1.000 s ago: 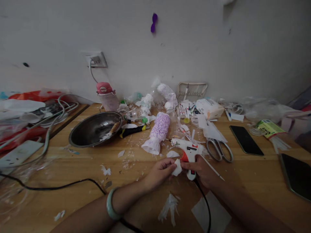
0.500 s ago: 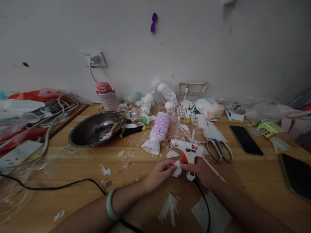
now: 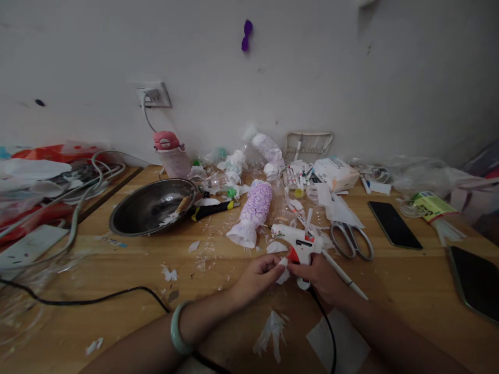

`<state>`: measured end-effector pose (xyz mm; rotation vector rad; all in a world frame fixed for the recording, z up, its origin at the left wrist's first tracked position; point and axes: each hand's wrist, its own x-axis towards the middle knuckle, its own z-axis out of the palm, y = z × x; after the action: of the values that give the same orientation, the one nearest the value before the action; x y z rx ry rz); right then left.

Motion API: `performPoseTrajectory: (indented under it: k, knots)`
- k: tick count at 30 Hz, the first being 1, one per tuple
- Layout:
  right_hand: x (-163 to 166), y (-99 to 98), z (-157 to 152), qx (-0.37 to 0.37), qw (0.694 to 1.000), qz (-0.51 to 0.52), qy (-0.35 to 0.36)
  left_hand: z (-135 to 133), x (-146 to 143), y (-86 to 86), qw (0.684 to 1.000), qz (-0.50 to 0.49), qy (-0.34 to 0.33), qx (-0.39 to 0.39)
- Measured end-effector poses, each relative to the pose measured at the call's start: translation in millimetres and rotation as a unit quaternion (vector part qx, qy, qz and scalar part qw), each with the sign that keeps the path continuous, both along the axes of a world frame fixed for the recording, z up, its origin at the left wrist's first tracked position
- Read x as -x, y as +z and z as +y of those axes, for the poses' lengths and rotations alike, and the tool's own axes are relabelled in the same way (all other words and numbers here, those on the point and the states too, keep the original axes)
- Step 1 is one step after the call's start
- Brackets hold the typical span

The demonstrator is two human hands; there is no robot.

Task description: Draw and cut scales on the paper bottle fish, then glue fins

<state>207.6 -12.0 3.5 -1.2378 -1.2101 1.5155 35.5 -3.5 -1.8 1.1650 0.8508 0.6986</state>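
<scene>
My left hand [image 3: 260, 276], with a pale green bangle at its wrist, pinches a small white piece of paper [image 3: 284, 272]. Beside it, my right hand [image 3: 322, 274] is closed round the handle of a white and orange glue gun [image 3: 300, 240], whose nozzle points left. The right thumb crosses the handle and reaches the paper's edge. Just beyond the nozzle lies a white paper-covered form with purple scale marks [image 3: 256, 208], its flared end toward me. The right fingers are partly hidden behind the gun.
A metal bowl [image 3: 128, 218], a black and yellow cutter [image 3: 213, 210] and a pink-lidded bottle [image 3: 171, 156] stand left. Scissors [image 3: 353, 244] and two phones [image 3: 394, 224] lie right. A black cable [image 3: 325, 317] trails from the gun. Paper scraps [image 3: 272, 332] litter the table.
The glue gun and my right hand have shifted slightly left and tilted. The white paper piece has turned a little between my fingers. My left hand stays nearly still.
</scene>
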Motion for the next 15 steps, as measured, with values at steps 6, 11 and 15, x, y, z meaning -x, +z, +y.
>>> performPoseTrajectory:
  k: [6, 11, 15]
  knots:
    - [3.2, -7.5, -1.5, -0.015, 1.0, -0.011, -0.011, 1.5, -3.3, 1.0, 0.998, -0.016, 0.05, 0.023]
    - [4.8, -7.7, -1.0, -0.023, 0.999, -0.013, -0.022, 2.3, -3.4, -1.9, 0.997, -0.041, 0.061, 0.037]
    - [3.3, -8.5, 0.8, -0.018, 1.0, -0.007, -0.023, 3.7, -2.7, -2.2, 0.996, -0.043, 0.067, 0.042]
